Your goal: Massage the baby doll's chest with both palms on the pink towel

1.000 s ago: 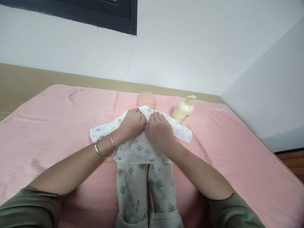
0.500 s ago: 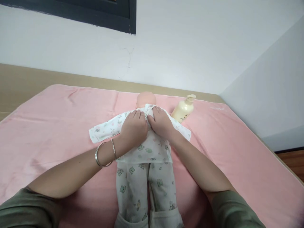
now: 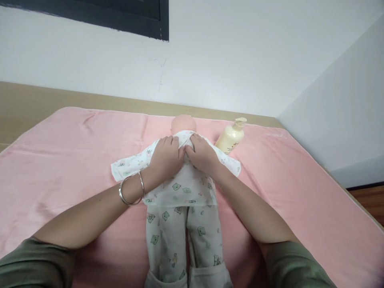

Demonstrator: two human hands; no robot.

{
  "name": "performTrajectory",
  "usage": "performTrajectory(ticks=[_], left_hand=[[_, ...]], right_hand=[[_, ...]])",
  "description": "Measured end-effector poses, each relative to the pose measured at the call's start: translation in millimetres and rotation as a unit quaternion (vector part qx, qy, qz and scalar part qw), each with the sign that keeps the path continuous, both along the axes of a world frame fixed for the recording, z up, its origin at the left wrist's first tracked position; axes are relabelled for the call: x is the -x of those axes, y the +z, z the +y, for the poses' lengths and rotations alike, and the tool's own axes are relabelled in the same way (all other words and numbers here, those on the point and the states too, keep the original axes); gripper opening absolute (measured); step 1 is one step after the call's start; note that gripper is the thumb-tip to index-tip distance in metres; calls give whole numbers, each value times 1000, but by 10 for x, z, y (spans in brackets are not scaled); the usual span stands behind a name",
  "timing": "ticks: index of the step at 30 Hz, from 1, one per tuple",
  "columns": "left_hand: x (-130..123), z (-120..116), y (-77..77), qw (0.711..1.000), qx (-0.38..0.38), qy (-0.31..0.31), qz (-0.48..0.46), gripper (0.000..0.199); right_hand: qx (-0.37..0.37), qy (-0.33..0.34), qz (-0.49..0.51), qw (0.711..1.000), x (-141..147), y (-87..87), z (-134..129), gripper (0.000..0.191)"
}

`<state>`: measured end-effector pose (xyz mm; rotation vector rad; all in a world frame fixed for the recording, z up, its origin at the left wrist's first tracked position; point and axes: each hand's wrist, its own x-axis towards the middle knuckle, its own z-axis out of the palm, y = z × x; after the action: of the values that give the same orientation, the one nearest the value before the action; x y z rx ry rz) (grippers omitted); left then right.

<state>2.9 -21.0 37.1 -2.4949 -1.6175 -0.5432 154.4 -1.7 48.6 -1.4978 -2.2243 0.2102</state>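
A baby doll (image 3: 183, 122) lies stretched out on a pink sheet (image 3: 90, 136), its bald head at the far end. It wears a white printed long-sleeved shirt (image 3: 183, 194), sleeves spread to both sides, and matching trousers (image 3: 168, 240) with turned-up cuffs. My left hand (image 3: 168, 157), silver bangles at its wrist, grips the shirt's upper chest. Close beside it, my right hand (image 3: 204, 154) pinches the cloth just below the neck, where it bunches into folds. My two thumbs nearly meet. The fingertips are partly hidden against the cloth.
A cream pump bottle (image 3: 231, 138) leans to the right of the doll's head, close to the right sleeve. The sheet covers a wooden surface (image 3: 36, 96) that runs along a white wall (image 3: 225, 56). A dark frame (image 3: 150, 24) is set in the wall at upper left.
Both hands stay at the shirt's neck. My left hand has shifted slightly, and the cloth fold between the hands has changed shape. The view has moved a little.
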Motion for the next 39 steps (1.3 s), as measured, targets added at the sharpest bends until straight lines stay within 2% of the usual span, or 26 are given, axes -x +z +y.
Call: performTrajectory(ticks=[3, 5, 11, 15, 19, 24, 31, 39], left_hand=[[-60, -127, 12, 999, -35, 4, -31, 34], [-58, -123, 1, 998, -40, -5, -38, 33], [89, 207, -68, 998, 39, -21, -35, 22], [102, 304, -92, 991, 92, 50, -87, 26], [32, 249, -114, 988, 64, 88, -108, 27], [-16, 188, -128, 988, 38, 83, -125, 27], [-45, 105, -103, 987, 5, 61, -147, 19], [-52, 93, -89, 985, 9, 63, -158, 20]], right_hand=[[2, -9, 5, 1000, -58, -12, 120, 21], [-8, -9, -4, 1000, -62, -20, 127, 24], [-35, -6, -72, 997, 18, 8, -84, 29], [-69, 1, -66, 995, 83, -16, -223, 35], [-17, -36, -16, 999, 63, -42, -129, 35], [24, -43, 23, 999, -26, -26, 63, 42], [54, -57, 14, 997, -61, -2, 75, 36], [31, -46, -5, 998, -71, -24, 79, 32]])
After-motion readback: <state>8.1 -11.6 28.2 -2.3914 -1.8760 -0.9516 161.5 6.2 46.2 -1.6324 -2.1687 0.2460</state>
